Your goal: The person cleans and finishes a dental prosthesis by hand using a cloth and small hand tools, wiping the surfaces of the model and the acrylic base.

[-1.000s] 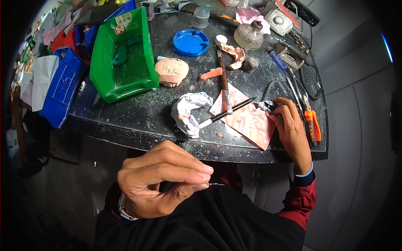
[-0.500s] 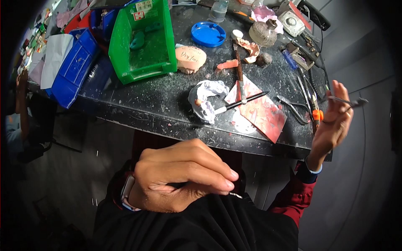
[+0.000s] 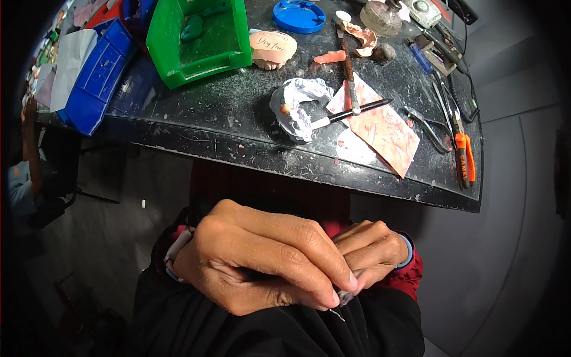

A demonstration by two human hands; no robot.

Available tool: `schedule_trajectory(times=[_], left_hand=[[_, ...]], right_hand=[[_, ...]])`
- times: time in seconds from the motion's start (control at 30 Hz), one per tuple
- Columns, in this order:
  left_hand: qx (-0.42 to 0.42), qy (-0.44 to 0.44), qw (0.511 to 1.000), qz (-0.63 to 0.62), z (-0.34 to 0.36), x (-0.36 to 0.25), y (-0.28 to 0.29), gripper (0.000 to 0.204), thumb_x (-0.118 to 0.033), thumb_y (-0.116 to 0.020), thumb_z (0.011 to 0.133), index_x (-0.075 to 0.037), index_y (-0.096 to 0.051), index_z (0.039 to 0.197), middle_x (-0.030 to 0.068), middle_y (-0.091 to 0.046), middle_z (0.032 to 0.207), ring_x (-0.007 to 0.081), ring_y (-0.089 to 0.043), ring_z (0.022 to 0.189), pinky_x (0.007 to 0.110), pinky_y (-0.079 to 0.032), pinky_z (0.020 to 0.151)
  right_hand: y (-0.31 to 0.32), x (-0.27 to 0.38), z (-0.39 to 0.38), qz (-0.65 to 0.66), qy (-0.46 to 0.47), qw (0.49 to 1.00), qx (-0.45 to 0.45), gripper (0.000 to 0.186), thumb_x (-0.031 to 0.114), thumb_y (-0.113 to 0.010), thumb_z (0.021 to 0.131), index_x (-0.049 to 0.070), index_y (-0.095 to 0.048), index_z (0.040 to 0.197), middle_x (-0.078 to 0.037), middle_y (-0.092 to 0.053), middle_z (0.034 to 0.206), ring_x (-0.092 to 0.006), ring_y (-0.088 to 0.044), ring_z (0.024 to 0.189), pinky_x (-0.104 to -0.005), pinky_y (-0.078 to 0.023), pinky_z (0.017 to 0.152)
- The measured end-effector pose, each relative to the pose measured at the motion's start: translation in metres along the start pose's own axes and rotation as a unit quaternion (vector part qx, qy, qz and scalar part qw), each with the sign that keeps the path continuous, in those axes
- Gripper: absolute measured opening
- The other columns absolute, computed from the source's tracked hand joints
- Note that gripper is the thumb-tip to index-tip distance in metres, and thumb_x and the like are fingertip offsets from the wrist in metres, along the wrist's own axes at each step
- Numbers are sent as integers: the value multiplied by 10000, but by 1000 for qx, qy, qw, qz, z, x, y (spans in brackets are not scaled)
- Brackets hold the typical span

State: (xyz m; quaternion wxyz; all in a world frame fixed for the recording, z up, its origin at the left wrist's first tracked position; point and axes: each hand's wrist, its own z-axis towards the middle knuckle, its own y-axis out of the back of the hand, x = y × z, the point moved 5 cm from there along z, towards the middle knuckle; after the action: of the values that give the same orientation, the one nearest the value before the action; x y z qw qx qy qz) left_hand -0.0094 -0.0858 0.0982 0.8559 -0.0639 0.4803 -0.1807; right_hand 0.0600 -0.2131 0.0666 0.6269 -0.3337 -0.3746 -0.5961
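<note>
My left hand point(image 3: 267, 253) is closed in a pinch below the table edge, in front of my body. Its fingertips hold a thin metal wire point(image 3: 338, 314), whose end sticks out beneath them. Just behind and to the right, my right hand point(image 3: 373, 250) is curled around a grey metal tool point(image 3: 350, 294) that looks like small pliers. The tool's head meets the left fingertips at the wire; its handles are hidden by the hands. Nearest on the table lie a white plaster dental cast point(image 3: 290, 113), a black and white pen-like tool point(image 3: 351, 113) and a reddish wax sheet point(image 3: 386, 140).
A green bin point(image 3: 217, 71) and a blue bin point(image 3: 98, 77) stand at left. Beside them are a pink dental model point(image 3: 272, 49) and a blue round lid point(image 3: 298, 16). Silver pliers point(image 3: 431, 128) and an orange-handled cutter point(image 3: 464, 157) lie near the right table edge point(image 3: 416, 193).
My right hand has come from beyond the table's right edge, where it was spread with the tool, in to my left fingertips, and its fingers have curled. The view has tipped down.
</note>
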Motion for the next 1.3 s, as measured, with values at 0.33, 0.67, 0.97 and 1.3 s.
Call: schedule_trajectory(times=[0.33,0.67,0.97,1.3], left_hand=[[1,17,1000,-7,-3,0,-2,124,123,-687,676,56,-677,780,210,-654,827,294,-667,763,321,-579,674],[5,42,999,-12,-3,4,-1,107,119,-683,686,52,-674,769,209,-657,816,293,-671,749,312,-579,653],[-10,20,1000,-21,-5,9,0,161,158,-665,654,54,-672,777,207,-658,811,298,-672,745,316,-579,640],[12,-15,999,-37,-7,11,4,357,225,-561,542,80,-664,852,220,-649,879,324,-657,840,362,-571,742]], right_hand=[[-5,-7,6,20,17,1000,9,241,160,-658,822,-68,-607,764,-175,-586,721,-288,-596,584,-324,-467,479],[-4,-12,7,75,20,997,23,247,164,-659,827,-80,-625,809,-182,-601,727,-281,-599,556,-317,-445,445],[-4,-19,4,108,22,994,23,244,151,-661,826,-91,-626,814,-195,-610,725,-287,-606,555,-311,-447,441],[-3,-21,4,91,31,995,16,228,135,-653,832,-90,-625,808,-219,-619,773,-296,-611,573,-314,-461,457]])
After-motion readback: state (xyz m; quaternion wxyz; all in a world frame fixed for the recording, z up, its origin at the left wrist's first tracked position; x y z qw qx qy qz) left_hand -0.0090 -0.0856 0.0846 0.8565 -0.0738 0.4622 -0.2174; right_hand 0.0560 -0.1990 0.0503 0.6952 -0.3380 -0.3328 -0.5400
